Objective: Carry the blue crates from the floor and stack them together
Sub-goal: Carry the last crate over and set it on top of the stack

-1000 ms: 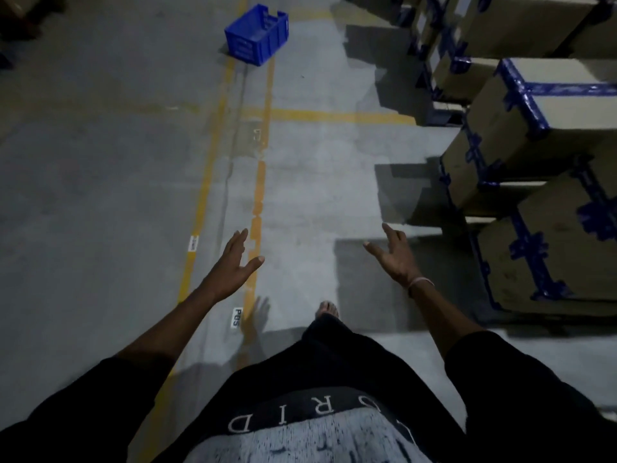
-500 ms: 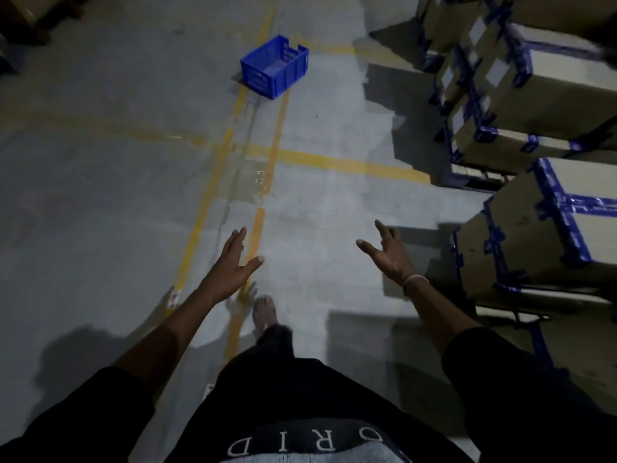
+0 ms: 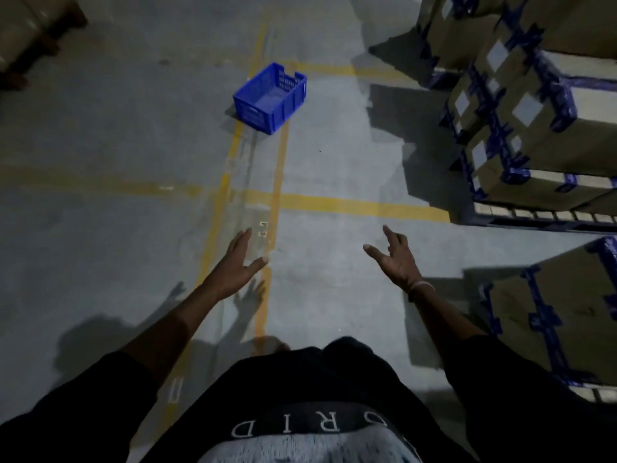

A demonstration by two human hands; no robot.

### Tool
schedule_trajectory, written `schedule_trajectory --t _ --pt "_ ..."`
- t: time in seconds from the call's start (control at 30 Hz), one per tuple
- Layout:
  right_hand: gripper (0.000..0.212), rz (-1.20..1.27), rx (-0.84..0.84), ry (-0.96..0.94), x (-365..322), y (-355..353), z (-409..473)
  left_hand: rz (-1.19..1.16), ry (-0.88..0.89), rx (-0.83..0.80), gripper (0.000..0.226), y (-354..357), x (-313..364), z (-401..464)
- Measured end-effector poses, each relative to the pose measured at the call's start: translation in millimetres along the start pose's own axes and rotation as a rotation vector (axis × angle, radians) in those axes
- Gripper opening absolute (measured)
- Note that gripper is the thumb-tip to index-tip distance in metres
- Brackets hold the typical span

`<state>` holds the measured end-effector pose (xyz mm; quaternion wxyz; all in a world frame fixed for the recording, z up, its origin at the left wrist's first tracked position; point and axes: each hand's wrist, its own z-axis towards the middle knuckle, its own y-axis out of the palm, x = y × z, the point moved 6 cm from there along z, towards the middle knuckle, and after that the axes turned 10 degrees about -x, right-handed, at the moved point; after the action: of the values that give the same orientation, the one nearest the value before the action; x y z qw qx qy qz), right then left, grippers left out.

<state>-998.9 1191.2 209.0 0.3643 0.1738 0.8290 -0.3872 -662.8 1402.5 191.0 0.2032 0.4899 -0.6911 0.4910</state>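
Stretching ahead, bare grey concrete floor (image 3: 100, 135) crossed by painted yellow lines (image 3: 350, 204) lies between the person and the far crate; stacked brown cardboard boxes with blue tape (image 3: 534, 128) wall the right side. Left hand (image 3: 235, 267) and right hand (image 3: 397, 260) reach forward, fingers spread, holding nothing. One open-topped blue plastic crate (image 3: 271, 97) sits upright on the floor, well apart from both hands.
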Motion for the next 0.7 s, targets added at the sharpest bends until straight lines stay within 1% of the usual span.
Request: schedule_trajectory --t 0.07,0.17,0.3,0.4,0.5,0.6,0.7 --pt "0.088 0.016 0.009 -0.008 -13 -5 36 0.002 0.020 -0.005 0.089 -23 8 37" --pt "0.089 0.036 0.002 0.018 -29 -20 95 -0.015 0.001 -0.023 0.088 -51 21 92" --pt "0.088 0.033 -0.001 0.006 -45 -48 187 -0.050 -0.003 -0.014 0.086 -84 33 177" --pt "0.087 0.017 0.004 -0.010 -64 -80 273 -0.046 0.003 0.006 0.087 -114 47 254" --pt "0.086 0.014 -0.015 -0.010 -91 -114 352 -0.068 -0.035 0.018 0.088 -145 67 323" --pt "0.087 -0.012 -0.042 -0.042 -129 -152 424 -0.050 -0.029 0.023 0.090 -180 101 386" --pt "0.089 -0.069 -0.053 -0.075 -167 -188 494 -0.094 -0.028 0.075 0.091 -212 131 446"
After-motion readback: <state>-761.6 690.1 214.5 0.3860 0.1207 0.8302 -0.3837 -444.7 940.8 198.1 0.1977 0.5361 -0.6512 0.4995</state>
